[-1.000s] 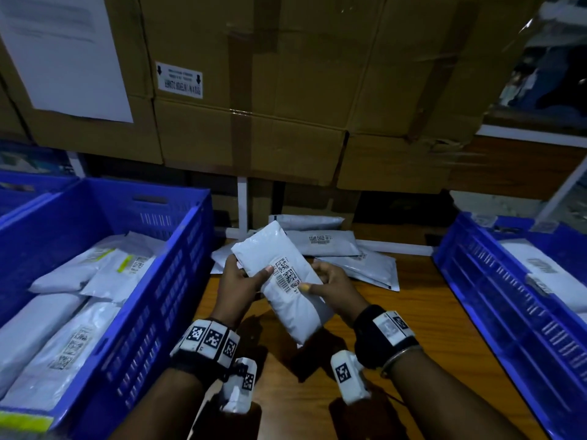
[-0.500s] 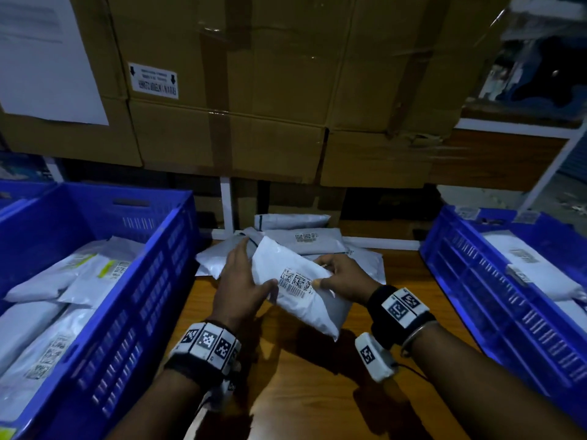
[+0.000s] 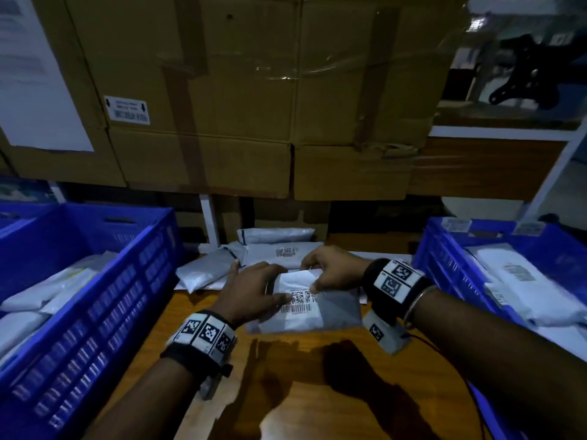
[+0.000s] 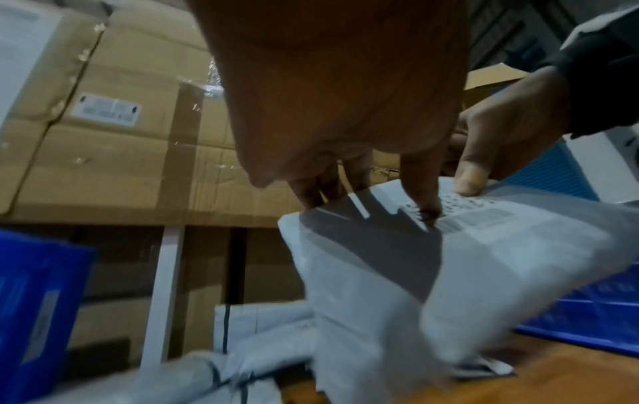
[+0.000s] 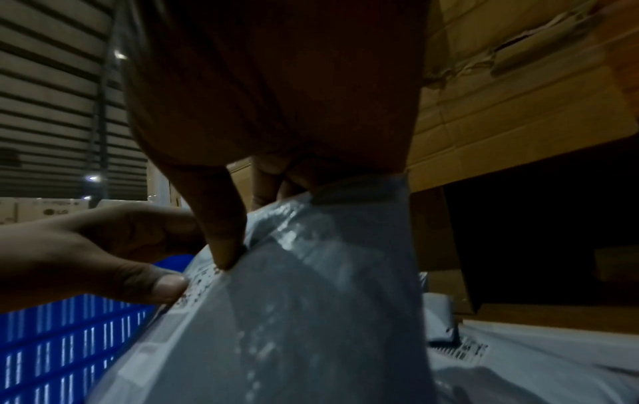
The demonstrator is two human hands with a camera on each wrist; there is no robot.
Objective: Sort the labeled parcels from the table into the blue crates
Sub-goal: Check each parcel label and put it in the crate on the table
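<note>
Stacked brown cardboard boxes [image 3: 254,100] fill the wall beyond both hands, 1 bearing a small white barcode sticker [image 3: 127,110]. The wooden bench [image 3: 286,376] lies under and nearer than the hands. Left of the left hand stands a large blue slatted plastic crate [image 3: 95,312] holding several white poly parcels; right of the right hand stands a second blue plastic crate [image 3: 451,262], also with white parcels inside. Just beyond the hands, a small heap of unsorted white and grey poly mailer parcels [image 3: 222,268] rests on the bench. Between the hands is 1 white plastic mailer parcel with a printed barcode and QR label [image 3: 305,312], held above the bench with its label facing up. The left hand [image 3: 251,293] grips the parcel's left edge, thumb pressed on the label and fingers [image 4: 313,191] curled over the far edge. The right hand [image 3: 333,268] pinches the parcel's upper right edge, its thumb [image 5: 221,240] on top beside the label and its fingers behind.
</note>
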